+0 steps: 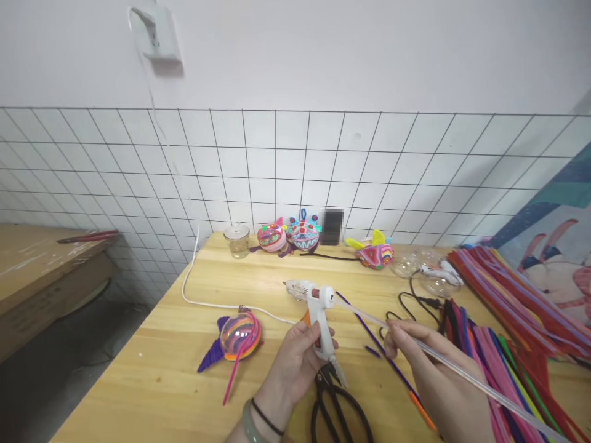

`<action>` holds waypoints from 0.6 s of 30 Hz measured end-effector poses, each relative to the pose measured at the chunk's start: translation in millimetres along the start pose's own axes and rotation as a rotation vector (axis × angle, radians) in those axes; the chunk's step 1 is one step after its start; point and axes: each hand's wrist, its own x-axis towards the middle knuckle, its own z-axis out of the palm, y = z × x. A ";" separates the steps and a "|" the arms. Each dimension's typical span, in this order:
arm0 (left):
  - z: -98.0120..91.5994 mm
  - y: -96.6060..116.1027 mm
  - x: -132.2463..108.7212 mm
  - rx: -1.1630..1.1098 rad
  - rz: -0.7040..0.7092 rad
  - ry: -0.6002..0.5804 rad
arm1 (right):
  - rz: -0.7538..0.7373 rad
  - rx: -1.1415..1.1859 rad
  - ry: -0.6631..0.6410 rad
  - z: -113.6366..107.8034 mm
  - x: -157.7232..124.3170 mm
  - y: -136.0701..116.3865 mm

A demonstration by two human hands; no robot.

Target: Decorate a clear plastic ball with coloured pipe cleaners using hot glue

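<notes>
My left hand (295,363) is wrapped round the handle of a white hot glue gun (316,304), nozzle pointing left over the wooden table (161,375). My right hand (434,369) pinches a long clear glue stick (462,369) whose far end sits in the back of the gun. Left of the gun lies a clear plastic ball (239,335) wound with pink, orange and purple pipe cleaners. Black scissors (335,406) rest just below my left hand.
A heap of coloured pipe cleaners (503,307) covers the right side. Three decorated balls (305,237), a small glass jar (237,240) and clear half shells (415,264) line the back. A white cord (198,295) runs to a wall socket (159,34). The wall has a wire grid.
</notes>
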 end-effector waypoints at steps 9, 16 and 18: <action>5.3 0.7 -2.1 0.076 0.072 0.027 | 0.027 -0.015 -0.041 -4.9 7.3 -7.1; 3.7 -2.9 -1.0 0.143 0.153 0.081 | 0.159 0.176 -0.068 -2.9 13.6 18.2; 3.3 -4.7 -0.2 0.163 0.175 0.094 | 0.223 0.345 -0.041 0.0 15.2 19.0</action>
